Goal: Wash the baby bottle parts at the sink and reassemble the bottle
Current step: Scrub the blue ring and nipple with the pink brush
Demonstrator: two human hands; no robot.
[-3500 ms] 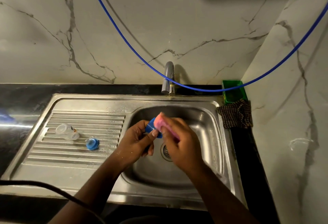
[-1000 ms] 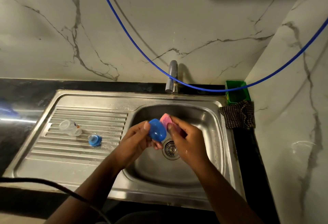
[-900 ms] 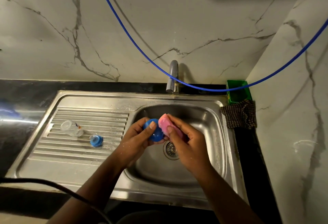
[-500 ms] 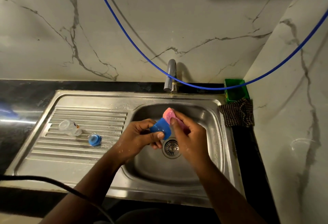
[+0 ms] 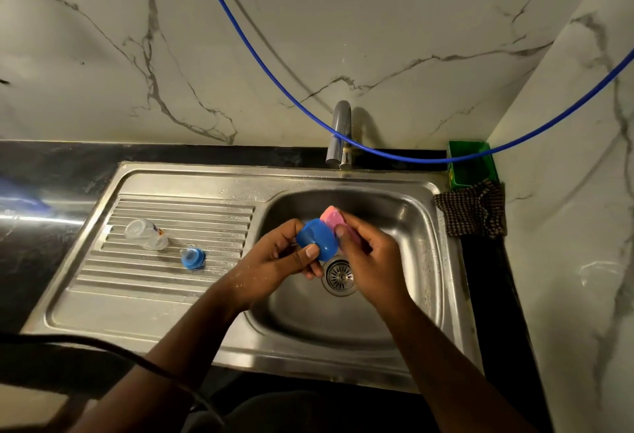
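Over the steel sink basin point(image 5: 404, 302), my left hand point(image 5: 278, 257) grips a blue bottle cap point(image 5: 315, 239) between thumb and fingers. My right hand point(image 5: 370, 254) holds a pink sponge point(image 5: 334, 218) pressed against the cap's right side. On the ribbed drainboard point(image 5: 164, 275) to the left, the clear bottle body point(image 5: 145, 234) lies on its side. A blue collar ring with the nipple point(image 5: 193, 257) sits just right of it.
The faucet point(image 5: 340, 134) stands behind the basin, with no water seen running. A blue hose point(image 5: 377, 151) sags across the wall. A green tub point(image 5: 471, 168) and a checked cloth point(image 5: 470, 213) sit at the sink's right rim. A dark cable point(image 5: 103, 347) crosses the near left.
The cap has been turned in my left hand while the sponge rubs against it. Both hands stay over the drain. The bottle body and collar have not moved.
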